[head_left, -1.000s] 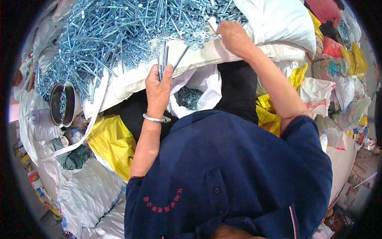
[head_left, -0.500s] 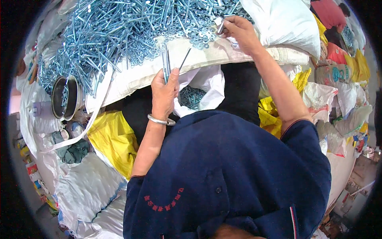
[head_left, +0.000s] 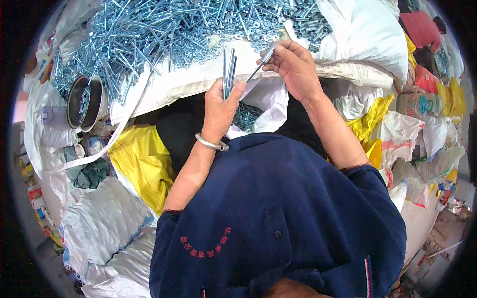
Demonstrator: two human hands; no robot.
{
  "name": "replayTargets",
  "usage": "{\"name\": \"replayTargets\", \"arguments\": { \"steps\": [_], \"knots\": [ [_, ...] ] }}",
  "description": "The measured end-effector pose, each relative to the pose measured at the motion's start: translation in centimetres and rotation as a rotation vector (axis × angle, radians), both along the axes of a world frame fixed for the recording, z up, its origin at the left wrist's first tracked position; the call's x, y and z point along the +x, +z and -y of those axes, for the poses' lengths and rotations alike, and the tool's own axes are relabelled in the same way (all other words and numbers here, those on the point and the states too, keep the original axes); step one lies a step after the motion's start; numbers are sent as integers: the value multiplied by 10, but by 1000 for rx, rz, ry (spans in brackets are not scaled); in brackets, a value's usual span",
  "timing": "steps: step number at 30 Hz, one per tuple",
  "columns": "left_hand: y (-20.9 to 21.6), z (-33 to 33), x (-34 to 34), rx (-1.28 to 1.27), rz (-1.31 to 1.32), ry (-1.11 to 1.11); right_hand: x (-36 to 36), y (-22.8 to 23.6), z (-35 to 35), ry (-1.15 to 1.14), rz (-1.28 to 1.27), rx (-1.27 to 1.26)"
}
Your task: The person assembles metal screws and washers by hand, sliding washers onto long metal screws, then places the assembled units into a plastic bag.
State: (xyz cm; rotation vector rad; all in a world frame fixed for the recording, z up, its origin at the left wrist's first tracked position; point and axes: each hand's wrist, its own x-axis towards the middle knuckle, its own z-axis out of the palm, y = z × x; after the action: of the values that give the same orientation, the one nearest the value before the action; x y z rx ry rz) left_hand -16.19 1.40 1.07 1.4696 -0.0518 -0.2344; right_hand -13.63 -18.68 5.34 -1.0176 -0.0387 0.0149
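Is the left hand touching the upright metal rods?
Touching: the head view shows the left hand closed around the lower part of the metal rods.

Left: we see a yellow sack (head_left: 141,164), dark-green cloth (head_left: 89,173) beside it | lower left: stuffed white sacks (head_left: 102,218) | upper right: we have a bulging white sack (head_left: 365,37), beyond it a co-worker (head_left: 420,27) in red | far right: yellow bag (head_left: 451,99) beside a red bag (head_left: 426,78)

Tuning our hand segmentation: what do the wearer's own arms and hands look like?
The left hand and right hand are ungloved. A rounded, silver-coloured metal bangle circles the left wrist; the right wrist is bare. Short navy-blue fabric sleeves leave both forearms uncovered.
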Motion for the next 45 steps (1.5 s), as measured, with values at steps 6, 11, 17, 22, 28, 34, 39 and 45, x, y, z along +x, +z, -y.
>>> {"name": "replayTargets", "arguments": {
  "steps": [6,11,17,22,28,34,39,45],
  "knots": [
    [2,0,1,59,40,40,-10,-20,-19,-27,-7,-197],
    [1,-11,4,-275,-80,148,2,-1,-21,114,288,-844],
    [1,-27,11,-377,-79,160,45,-33,14,-190,579,-1833],
    [-3,-32,11,-367,-101,236,44,-56,-7,-148,628,-1923],
    [-1,-35,15,-419,-112,257,67,-46,-36,-7,650,-1650],
    [3,-38,15,-421,-98,255,70,-69,-85,50,904,-1562],
    [-3,-47,13,-426,-101,263,62,-74,-64,-92,929,-1639],
    [-9,-50,12,-454,-141,289,58,-52,16,-212,619,-1744]
  ]
}}
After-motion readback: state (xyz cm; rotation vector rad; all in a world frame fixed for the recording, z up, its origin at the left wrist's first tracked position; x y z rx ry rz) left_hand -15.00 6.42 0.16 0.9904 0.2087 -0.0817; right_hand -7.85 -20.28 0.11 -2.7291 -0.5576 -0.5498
